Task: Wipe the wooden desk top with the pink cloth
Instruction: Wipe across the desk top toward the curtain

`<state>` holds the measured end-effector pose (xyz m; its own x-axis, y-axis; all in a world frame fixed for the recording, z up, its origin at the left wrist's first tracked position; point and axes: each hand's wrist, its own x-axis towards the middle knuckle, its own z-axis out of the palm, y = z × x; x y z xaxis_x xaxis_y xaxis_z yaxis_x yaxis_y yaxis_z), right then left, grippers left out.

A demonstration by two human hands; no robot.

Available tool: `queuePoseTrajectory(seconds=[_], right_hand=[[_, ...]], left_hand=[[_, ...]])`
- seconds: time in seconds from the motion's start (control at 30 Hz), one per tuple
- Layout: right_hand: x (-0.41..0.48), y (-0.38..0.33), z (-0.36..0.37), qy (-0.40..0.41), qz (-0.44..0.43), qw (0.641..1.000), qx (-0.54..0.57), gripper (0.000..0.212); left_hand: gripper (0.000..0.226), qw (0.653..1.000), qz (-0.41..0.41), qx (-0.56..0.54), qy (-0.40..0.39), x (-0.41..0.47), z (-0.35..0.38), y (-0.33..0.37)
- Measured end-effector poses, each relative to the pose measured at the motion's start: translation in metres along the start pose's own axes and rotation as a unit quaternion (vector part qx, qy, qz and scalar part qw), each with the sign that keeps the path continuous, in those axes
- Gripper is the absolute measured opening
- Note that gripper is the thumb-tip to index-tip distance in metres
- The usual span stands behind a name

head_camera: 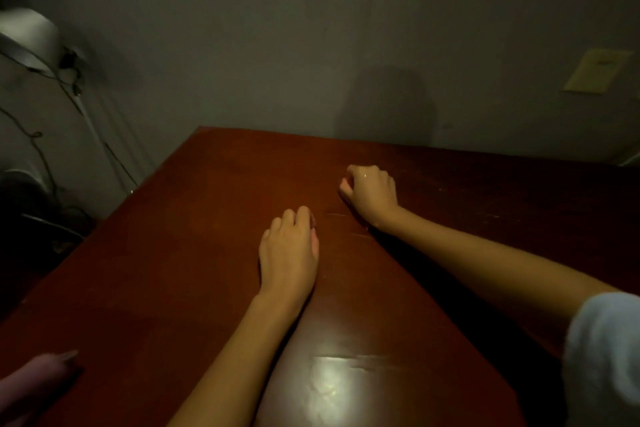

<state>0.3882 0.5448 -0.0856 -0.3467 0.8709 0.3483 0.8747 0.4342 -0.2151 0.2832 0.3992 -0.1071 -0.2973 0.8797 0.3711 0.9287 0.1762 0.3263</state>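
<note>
The reddish-brown wooden desk top (173, 253) fills the lower part of the head view. The pink cloth (33, 380) lies bunched at the desk's near left corner, away from both hands. My left hand (289, 250) rests on the middle of the desk with its fingers curled under, holding nothing. My right hand (370, 194) rests further back and to the right, curled into a loose fist with the thumb against the fingers. Nothing shows inside it.
A grey wall stands right behind the desk's far edge. A desk lamp (33, 36) with trailing cables hangs at the upper left, beyond the left edge. A yellow paper (597, 71) is stuck on the wall at the right. The room is dim.
</note>
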Motion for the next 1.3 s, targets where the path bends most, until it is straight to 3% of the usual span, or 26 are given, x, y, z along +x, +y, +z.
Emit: queuePoseTrajectory(seconds=[0.07, 0.2, 0.37, 0.47, 0.63, 0.77, 0.9, 1.07, 1.23, 1.3], right_hand=[[-0.007, 0.004, 0.001, -0.011, -0.028, 1.0, 0.004, 0.018], [0.025, -0.002, 0.0, -0.003, 0.055, 0.998, 0.021, 0.019], [-0.003, 0.005, 0.0, -0.023, -0.032, 0.999, -0.012, 0.019], [0.024, 0.009, -0.005, -0.014, 0.04, 0.999, 0.0, 0.021], [-0.004, 0.027, -0.005, -0.034, -0.021, 0.999, -0.006, 0.02], [0.016, 0.057, -0.015, -0.017, 0.047, 0.999, -0.012, 0.022], [-0.008, 0.064, -0.013, -0.031, -0.005, 0.999, -0.01, 0.019], [0.016, 0.089, -0.026, -0.011, 0.076, 0.997, -0.016, 0.02], [-0.018, 0.094, -0.026, -0.027, 0.009, 1.0, -0.01, 0.019], [-0.005, 0.099, -0.031, -0.019, 0.047, 0.998, -0.022, 0.02]], left_hand=[[0.014, 1.0, 0.005, 0.001, 0.0, 0.0, 0.0, 0.0], [0.014, 1.0, -0.001, -0.006, -0.004, 0.001, 0.0, -0.002], [0.013, 1.0, 0.005, -0.007, -0.002, 0.001, 0.002, -0.004], [0.012, 1.0, 0.006, -0.01, -0.001, 0.003, 0.001, -0.006], [0.011, 1.0, 0.013, -0.015, 0.003, 0.003, 0.003, -0.005], [0.01, 1.0, 0.009, -0.019, -0.001, 0.002, 0.004, -0.005], [0.009, 1.0, 0.012, -0.019, 0.008, 0.0, 0.005, -0.006], [0.009, 1.0, 0.008, -0.008, 0.007, 0.003, 0.006, -0.005], [0.008, 1.0, 0.013, -0.006, 0.012, 0.002, 0.008, -0.007], [0.008, 1.0, 0.015, -0.005, 0.012, 0.004, 0.008, -0.006]])
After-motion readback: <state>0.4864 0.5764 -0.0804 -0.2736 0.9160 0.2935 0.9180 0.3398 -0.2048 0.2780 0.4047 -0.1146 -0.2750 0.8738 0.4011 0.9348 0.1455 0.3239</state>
